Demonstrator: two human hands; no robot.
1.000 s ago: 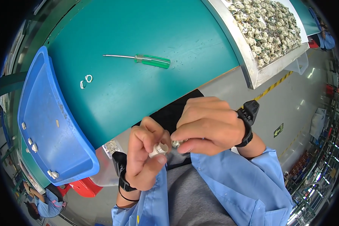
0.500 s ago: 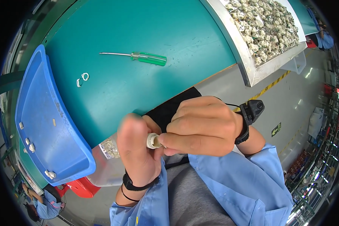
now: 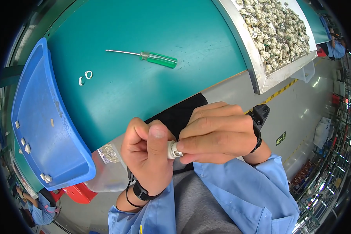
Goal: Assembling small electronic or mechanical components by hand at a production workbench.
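Note:
My left hand (image 3: 150, 156) is closed around a short white cylindrical plastic part (image 3: 171, 149), its thumb lying along the top. At the part's right end, the fingertips of my right hand (image 3: 222, 132) pinch a small metallic-looking piece (image 3: 178, 153); most of it is hidden by the fingers. Both hands are in front of my body, just off the near edge of the green table (image 3: 144, 89). On the table beyond them lies a screwdriver (image 3: 160, 59) with a green handle. Two small white rings (image 3: 88, 74) rest to its left.
At the left stands a blue tray (image 3: 64, 134) holding several small white parts. A metal-rimmed tray (image 3: 257, 78) heaped with cream-coloured pieces is at the upper right. Below the table edge are a clear bin (image 3: 109, 175) and a red stool (image 3: 80, 194). Other people sit farther off.
Both hands have shifted slightly right with the white part. My left thumb now lies flatter along it, and the right fingertips have closed in on its open end. The view has shifted a little.

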